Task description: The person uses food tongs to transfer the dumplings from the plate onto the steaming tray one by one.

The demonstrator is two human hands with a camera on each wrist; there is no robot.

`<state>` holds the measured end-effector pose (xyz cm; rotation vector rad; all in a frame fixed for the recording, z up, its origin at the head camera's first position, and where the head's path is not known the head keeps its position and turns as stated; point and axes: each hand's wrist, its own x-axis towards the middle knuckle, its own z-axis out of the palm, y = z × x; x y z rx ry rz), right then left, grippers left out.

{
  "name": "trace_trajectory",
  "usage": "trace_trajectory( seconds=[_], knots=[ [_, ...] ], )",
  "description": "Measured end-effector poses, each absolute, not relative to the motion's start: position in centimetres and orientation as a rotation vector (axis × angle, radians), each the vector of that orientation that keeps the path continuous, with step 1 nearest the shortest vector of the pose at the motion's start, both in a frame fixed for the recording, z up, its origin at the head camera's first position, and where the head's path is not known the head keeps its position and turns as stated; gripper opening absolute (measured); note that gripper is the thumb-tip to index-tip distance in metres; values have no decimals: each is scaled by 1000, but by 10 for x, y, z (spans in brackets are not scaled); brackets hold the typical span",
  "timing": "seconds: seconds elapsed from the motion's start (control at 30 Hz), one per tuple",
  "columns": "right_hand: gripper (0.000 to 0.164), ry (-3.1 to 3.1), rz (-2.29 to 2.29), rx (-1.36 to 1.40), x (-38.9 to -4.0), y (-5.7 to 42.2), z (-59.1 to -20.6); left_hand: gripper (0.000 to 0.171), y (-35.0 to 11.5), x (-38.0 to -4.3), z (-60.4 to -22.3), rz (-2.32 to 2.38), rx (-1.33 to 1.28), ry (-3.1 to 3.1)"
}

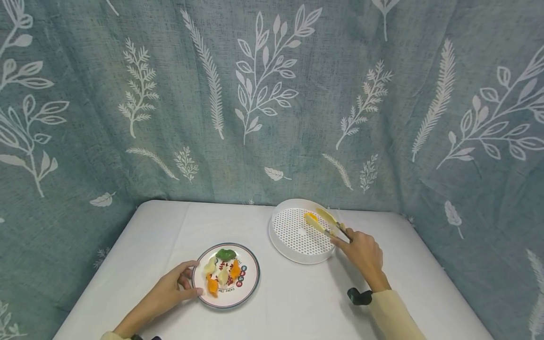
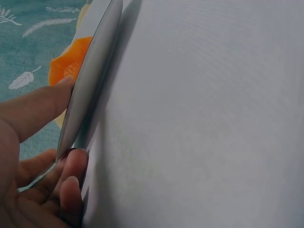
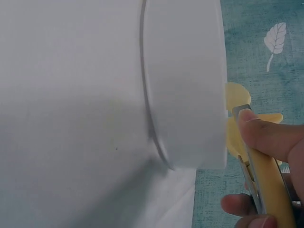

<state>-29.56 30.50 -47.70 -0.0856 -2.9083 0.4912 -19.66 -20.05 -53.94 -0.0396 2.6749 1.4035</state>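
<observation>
My left hand (image 1: 170, 289) holds the left rim of a round plate (image 1: 246, 292), thumb on the upper edge and other fingers curled at its underside in the left wrist view. Dumpling-shaped pieces lie on the plate: a green one (image 1: 226, 255), two cream ones and two orange ones, including the front orange piece (image 1: 212, 286). My right hand (image 1: 363, 252) grips yellow-tipped tongs (image 1: 315, 224) over a white perforated steamer basket (image 1: 299, 255). A yellow-orange piece (image 1: 311, 216) is between or beside the tong tips inside the basket; contact is unclear.
A white cloth-covered table (image 1: 293, 302) bears both plate and basket. The basket stands near the table's back edge, right of the plate. A blue-green curtain (image 1: 204, 156) with white leaf prints hangs behind and at both sides.
</observation>
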Motion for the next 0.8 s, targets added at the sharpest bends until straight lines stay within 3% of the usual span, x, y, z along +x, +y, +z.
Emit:
trace_trajectory(
  seconds=[0.13, 0.53, 0.8],
  knots=[
    [87, -2882, 514, -47, -288, 303, -471, 85, -200, -196, -539, 1412, -30, 2677],
    [73, -2784, 574, 107, -262, 283, -464, 86, -200, -196, -541, 1418, -30, 2668],
    [73, -2788, 548, 192, -248, 268, -465, 87, -201, -197, -542, 1404, -10, 2684]
  ],
)
